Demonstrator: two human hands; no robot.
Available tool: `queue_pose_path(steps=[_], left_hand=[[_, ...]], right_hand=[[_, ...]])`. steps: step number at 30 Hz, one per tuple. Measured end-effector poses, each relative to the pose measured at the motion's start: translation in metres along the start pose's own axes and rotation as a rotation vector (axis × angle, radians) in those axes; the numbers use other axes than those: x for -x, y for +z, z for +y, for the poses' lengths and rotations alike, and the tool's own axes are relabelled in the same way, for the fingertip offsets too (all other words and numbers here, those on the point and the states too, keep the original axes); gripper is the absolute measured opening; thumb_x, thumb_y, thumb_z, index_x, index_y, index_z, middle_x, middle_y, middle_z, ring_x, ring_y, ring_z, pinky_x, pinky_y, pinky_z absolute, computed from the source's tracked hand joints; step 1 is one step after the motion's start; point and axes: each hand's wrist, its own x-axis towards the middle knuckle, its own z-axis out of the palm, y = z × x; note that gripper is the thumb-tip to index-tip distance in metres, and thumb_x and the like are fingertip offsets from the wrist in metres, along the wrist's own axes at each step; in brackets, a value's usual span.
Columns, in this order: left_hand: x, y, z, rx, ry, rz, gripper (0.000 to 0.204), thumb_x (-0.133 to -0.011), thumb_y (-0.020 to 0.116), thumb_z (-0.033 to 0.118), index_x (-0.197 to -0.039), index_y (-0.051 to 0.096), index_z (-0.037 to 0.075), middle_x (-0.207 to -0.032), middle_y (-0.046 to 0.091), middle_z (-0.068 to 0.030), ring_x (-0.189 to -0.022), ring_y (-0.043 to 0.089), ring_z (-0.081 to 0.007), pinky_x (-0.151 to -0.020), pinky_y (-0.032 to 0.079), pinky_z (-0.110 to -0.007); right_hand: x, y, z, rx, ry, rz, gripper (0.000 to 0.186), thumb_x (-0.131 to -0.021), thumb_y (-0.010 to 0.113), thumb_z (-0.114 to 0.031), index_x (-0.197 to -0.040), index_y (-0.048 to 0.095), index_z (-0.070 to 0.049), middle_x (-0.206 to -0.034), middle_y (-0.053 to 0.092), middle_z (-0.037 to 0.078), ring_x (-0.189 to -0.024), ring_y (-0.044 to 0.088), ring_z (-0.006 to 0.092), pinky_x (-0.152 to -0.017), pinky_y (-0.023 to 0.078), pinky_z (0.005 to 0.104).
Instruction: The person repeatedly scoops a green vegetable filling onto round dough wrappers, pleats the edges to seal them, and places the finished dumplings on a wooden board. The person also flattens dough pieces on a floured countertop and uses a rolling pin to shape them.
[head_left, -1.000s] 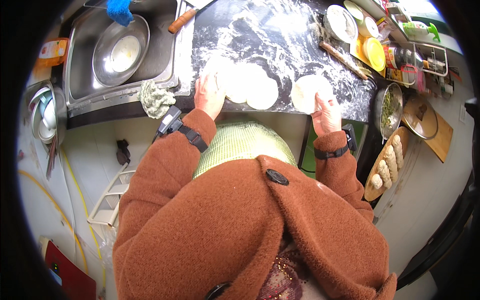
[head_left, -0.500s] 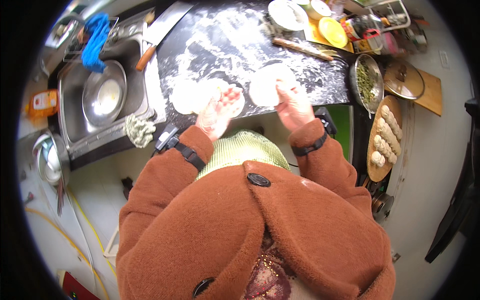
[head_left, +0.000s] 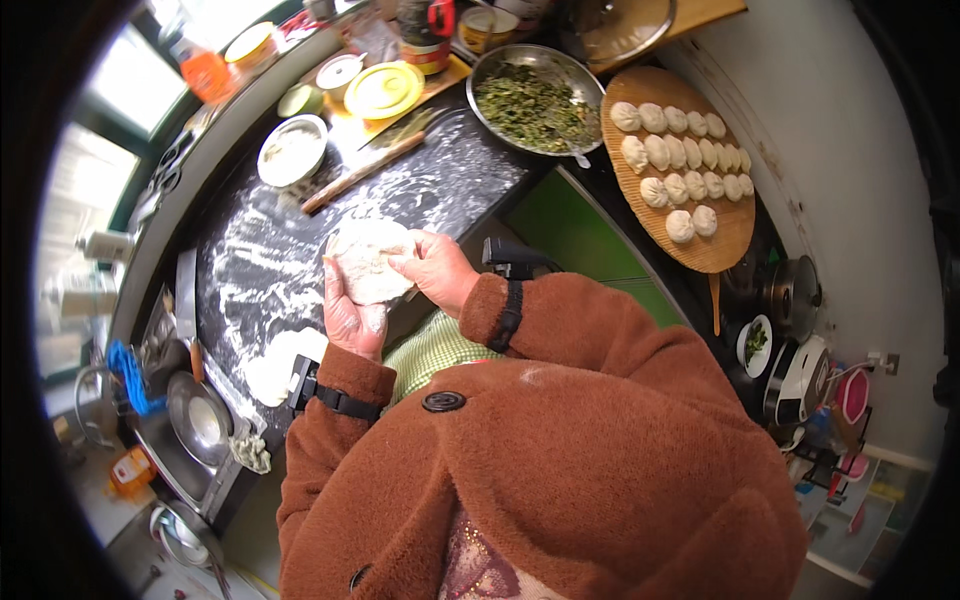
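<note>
A round, floury dough wrapper (head_left: 365,262) is held up between both hands at the counter's near edge. My left hand (head_left: 350,320) supports it from the left, mostly from underneath. My right hand (head_left: 445,270) grips its right side, thumb on top. More pale dough rounds (head_left: 275,375) lie on the floured black counter (head_left: 240,260) beside my left wrist. A wooden rolling pin (head_left: 362,172) lies farther back, next to a white bowl of flour (head_left: 292,150).
A steel bowl of chopped green filling (head_left: 530,100) sits back right, beside a wooden board (head_left: 730,240) bearing rows of pleated buns. A cleaver (head_left: 188,295) and a sink with a steel bowl (head_left: 183,420) are at left. Pots and an appliance (head_left: 800,380) stand right.
The view has swung rightward toward the bun board. My hands have come together and raised a dough round off the counter; my left hand, palm up half a second ago, is now under it.
</note>
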Motion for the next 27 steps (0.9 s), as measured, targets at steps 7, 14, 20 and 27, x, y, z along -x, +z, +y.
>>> queue_pose_path(steps=[7, 14, 20, 27], left_hand=[[-0.045, 0.03, -0.086, -0.169, 0.032, 0.154, 0.041, -0.098, 0.047, 0.03, -0.129, 0.047, 0.005, -0.128, 0.054, -0.0104, -0.114, 0.055, -0.0265, -0.1, 0.043, -0.043], [-0.078, 0.043, -0.085, -0.099, -0.036, 0.119, 0.048, -0.098, 0.043, 0.038, -0.131, 0.043, 0.002, -0.127, 0.054, -0.0143, -0.116, 0.053, -0.0302, -0.102, 0.041, -0.047], [-0.108, 0.057, -0.12, -0.172, -0.074, 0.036, 0.043, -0.096, 0.05, 0.032, -0.127, 0.046, 0.003, -0.122, 0.056, -0.0112, -0.111, 0.056, -0.0265, -0.096, 0.045, -0.044], [-0.154, 0.056, -0.086, -0.034, -0.119, 0.098, 0.042, -0.096, 0.05, 0.03, -0.129, 0.045, 0.003, -0.125, 0.055, -0.0128, -0.114, 0.055, -0.0275, -0.1, 0.044, -0.045]], right_hand=[[0.003, -0.068, -0.036, -0.064, -0.049, 0.126, 0.023, -0.088, 0.056, 0.002, -0.111, 0.058, 0.005, -0.105, 0.065, 0.008, -0.092, 0.061, 0.0111, -0.082, 0.05, 0.0256], [-0.011, -0.093, -0.054, -0.175, 0.041, 0.095, 0.023, -0.088, 0.055, 0.005, -0.11, 0.058, 0.004, -0.103, 0.066, 0.008, -0.089, 0.063, 0.0124, -0.077, 0.053, 0.0259], [-0.026, -0.116, -0.075, -0.197, 0.004, 0.165, 0.019, -0.09, 0.054, 0.002, -0.108, 0.055, 0.003, -0.102, 0.064, 0.009, -0.09, 0.064, 0.0146, -0.075, 0.056, 0.0281], [-0.053, -0.128, -0.085, -0.06, 0.076, 0.168, 0.029, -0.091, 0.058, -0.005, -0.117, 0.051, 0.004, -0.11, 0.062, 0.011, -0.095, 0.063, 0.0162, -0.082, 0.054, 0.0289]])
